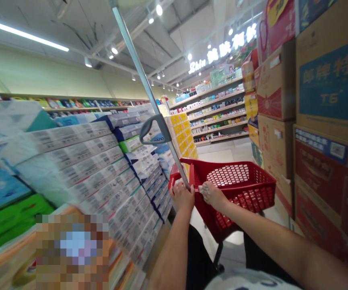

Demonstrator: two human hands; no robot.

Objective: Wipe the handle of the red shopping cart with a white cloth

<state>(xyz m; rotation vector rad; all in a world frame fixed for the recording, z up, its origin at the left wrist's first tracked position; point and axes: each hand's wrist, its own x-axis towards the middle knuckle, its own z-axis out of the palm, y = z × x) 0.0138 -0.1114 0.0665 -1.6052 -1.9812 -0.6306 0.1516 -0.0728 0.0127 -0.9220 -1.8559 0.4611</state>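
A red plastic shopping cart (pixel 237 189) with perforated basket walls stands in front of me, its basket tilted in the view. My left hand (pixel 183 198) is closed over the red near end of the cart, right beside the foot of a long silver pole (pixel 137 60). Partway up, that pole carries a grey looped handle (pixel 158 133). My right hand (pixel 212 196) is curled over the cart's near edge, to the right of the left one. Something pale shows at its fingers, too small to make out. The undersides of both grips are hidden.
Stacked white packs (pixel 92 153) line the left side, with yellow-and-white boxes (pixel 182 133) farther along. Tall cardboard cartons (pixel 327 80) rise close on the right. Ahead, the pale floor (pixel 222 151) runs to stocked shelves (pixel 219 108).
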